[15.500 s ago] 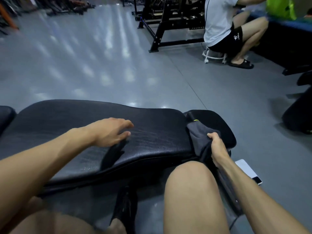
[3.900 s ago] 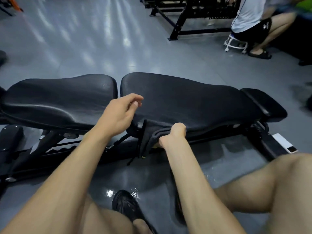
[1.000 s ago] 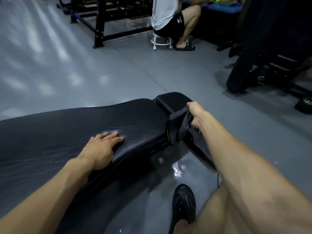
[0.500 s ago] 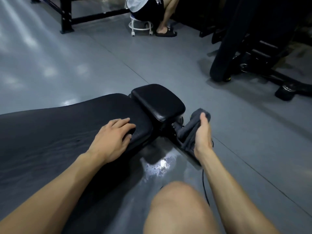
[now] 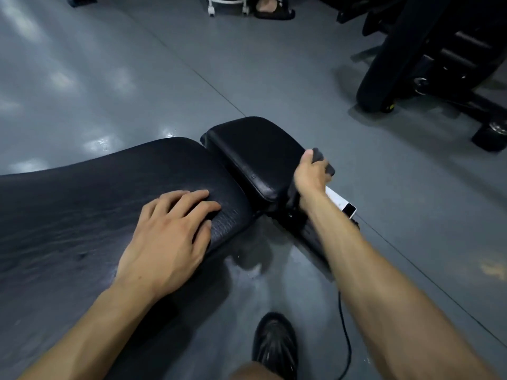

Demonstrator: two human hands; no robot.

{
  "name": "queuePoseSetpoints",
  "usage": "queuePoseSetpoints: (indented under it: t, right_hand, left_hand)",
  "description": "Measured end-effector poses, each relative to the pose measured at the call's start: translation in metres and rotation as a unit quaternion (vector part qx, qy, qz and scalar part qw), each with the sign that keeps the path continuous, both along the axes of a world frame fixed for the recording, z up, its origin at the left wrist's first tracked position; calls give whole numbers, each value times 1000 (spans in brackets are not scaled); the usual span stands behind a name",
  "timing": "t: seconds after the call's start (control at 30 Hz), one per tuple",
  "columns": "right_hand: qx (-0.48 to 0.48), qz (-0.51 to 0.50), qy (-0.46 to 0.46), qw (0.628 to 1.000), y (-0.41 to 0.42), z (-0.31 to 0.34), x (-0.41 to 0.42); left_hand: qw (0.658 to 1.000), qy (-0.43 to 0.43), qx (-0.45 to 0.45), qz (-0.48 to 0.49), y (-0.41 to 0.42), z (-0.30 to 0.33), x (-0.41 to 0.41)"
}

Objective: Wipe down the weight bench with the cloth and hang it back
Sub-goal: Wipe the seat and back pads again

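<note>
The black padded weight bench (image 5: 82,204) runs from the left edge to the middle, ending in a small square end pad (image 5: 255,152). My left hand (image 5: 170,237) rests flat on the long pad near its right end, fingers straight. My right hand (image 5: 311,176) grips a bunched dark grey cloth (image 5: 322,160) against the right side of the end pad. Most of the cloth is hidden behind my hand.
A white phone (image 5: 341,202) lies on the grey floor beside the bench frame, just right of my right wrist. A black cable (image 5: 347,338) trails on the floor. My black shoe (image 5: 275,346) is at the bottom. Dark gym machines (image 5: 428,58) stand at the upper right, and a person's sandalled foot (image 5: 274,10) at the top.
My right hand has brought the cloth up from the frame beside the end pad to that pad's right side. My left hand stays pressed on the long pad. The view has tilted down.
</note>
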State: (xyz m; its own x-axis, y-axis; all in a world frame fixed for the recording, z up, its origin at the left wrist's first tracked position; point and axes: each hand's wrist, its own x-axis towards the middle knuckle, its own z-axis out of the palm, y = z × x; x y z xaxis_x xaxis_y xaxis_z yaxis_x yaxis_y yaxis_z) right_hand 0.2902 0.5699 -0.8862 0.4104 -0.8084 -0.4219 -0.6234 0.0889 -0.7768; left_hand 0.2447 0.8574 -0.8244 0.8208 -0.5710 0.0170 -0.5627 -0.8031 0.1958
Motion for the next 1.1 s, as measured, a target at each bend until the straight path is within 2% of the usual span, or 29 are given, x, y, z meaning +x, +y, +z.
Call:
queuePoseSetpoints:
  t: [0.13, 0.23, 0.3, 0.5, 0.57, 0.63, 0.7, 0.77, 0.9, 1.0, 1.1]
  right_hand:
    - [-94, 136, 5, 986, -30, -1, 2]
    - [-194, 244, -21, 950, 0, -15, -45]
    - [-228, 294, -21, 928, 4, -17, -63]
    - [-285, 372, 86, 879, -19, 20, 33]
    - [-329, 436, 79, 834, 4, 19, 25]
    - [-366, 518, 20, 773, 28, 15, -9]
    - [-354, 590, -11, 726, 36, 17, -36]
    - [-316, 616, -2, 722, 26, 22, -38]
    - [-377, 606, 60, 698, 13, 21, -18]
    - [-364, 584, 91, 720, 14, 16, 32]
    - [-329, 544, 106, 764, 31, 22, 86]
  left_hand:
    - [1000, -5, 11, -5, -2, -3, 3]
    - [1000, -15, 20, 2, -1, -2, -1]
    - [1000, -18, 19, 3, -1, -4, 1]
    - [1000, -19, 18, 6, -3, -4, 1]
    - [1000, -18, 19, 6, -2, -4, 1]
    - [1000, -21, 21, 8, -2, -4, 1]
    - [999, -25, 23, 5, -3, -5, 1]
    - [999, -23, 24, 3, -3, -6, 1]
    - [999, -23, 20, 10, -1, -6, 1]
    - [1000, -16, 20, 10, -2, -5, 2]
    - [1000, -7, 16, 16, -2, -2, 1]
